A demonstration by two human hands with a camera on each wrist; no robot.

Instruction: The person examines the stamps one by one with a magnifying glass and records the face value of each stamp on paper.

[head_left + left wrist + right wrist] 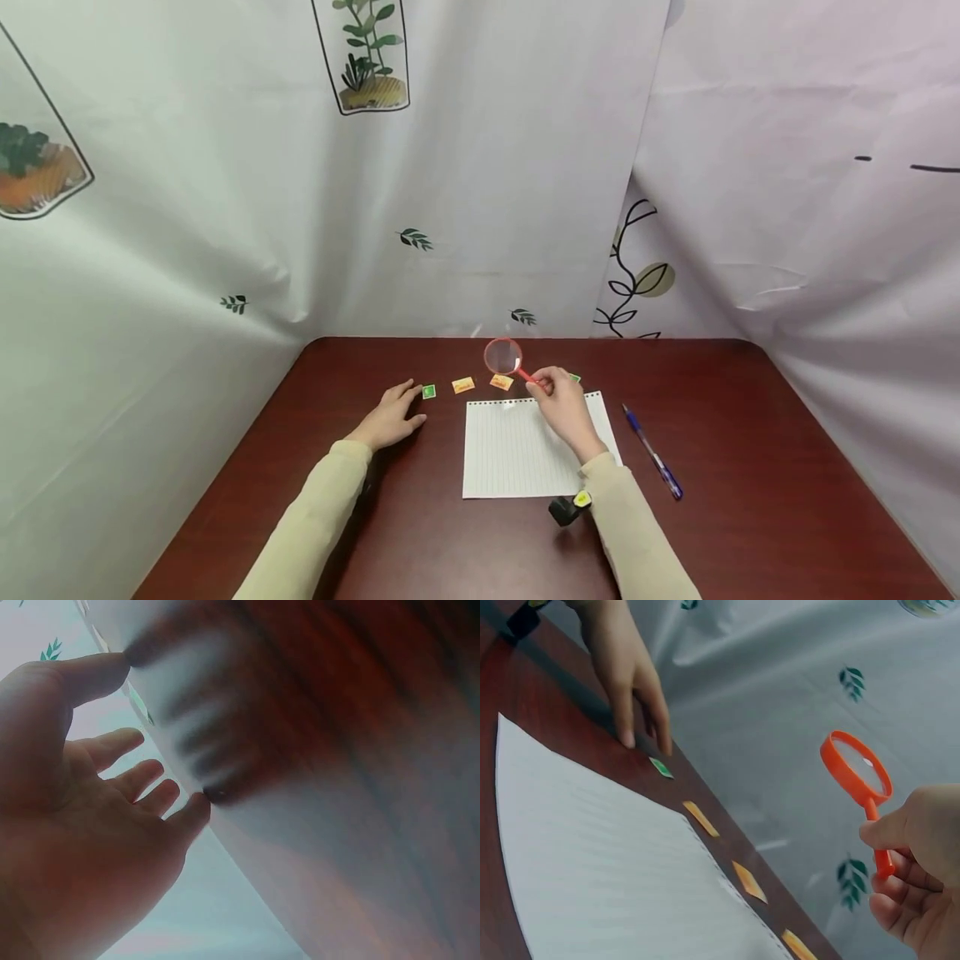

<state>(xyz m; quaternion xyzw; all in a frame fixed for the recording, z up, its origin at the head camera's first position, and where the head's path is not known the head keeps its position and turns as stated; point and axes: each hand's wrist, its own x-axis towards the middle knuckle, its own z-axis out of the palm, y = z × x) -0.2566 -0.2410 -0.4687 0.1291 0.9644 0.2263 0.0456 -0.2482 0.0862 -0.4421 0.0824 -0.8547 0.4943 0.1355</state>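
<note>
Magnifier (pixel 504 357) near slips (pixel 463 385) (pen (pixel 652 452) rightward)

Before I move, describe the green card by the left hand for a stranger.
On the table, find the paper. Off its far left corner, by the left hand, lies the green card. It is leftmost, and green beside an orange card.

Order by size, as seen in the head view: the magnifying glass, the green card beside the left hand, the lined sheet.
1. Lined sheet
2. Magnifying glass (raised, perhaps nearer the camera)
3. Green card
</note>
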